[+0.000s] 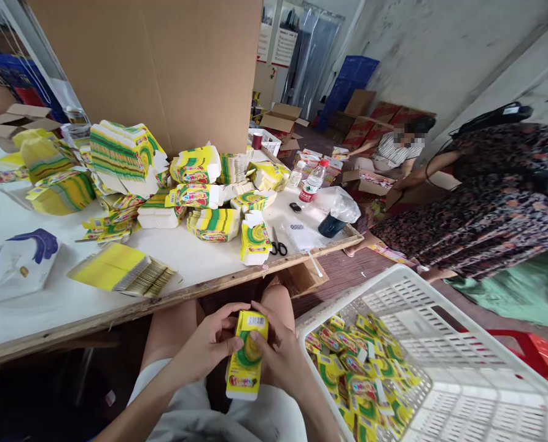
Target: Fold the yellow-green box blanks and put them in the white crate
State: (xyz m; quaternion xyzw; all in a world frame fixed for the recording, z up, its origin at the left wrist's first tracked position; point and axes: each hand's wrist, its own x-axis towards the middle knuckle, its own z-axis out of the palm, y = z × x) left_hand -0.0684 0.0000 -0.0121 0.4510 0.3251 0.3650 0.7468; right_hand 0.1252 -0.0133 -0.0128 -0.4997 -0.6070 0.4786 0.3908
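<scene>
Over my lap I hold a small yellow and green printed carton [246,356] upright between both hands. My left hand [209,344] grips its left side with the thumb on its top edge. My right hand [281,353] wraps its right side, fingers pressed on its front. The carton's top flap with a barcode points up. A white plastic basket [440,307] at my right holds several finished cartons of the same print [361,368].
A white table [48,307] bears piles of flat and folded yellow cartons [121,153], a flat stack [117,270], scissors [278,245], a water bottle [313,181] and a bag [16,261]. A person in a dark patterned dress [486,196] sits at the right; another sits on the floor.
</scene>
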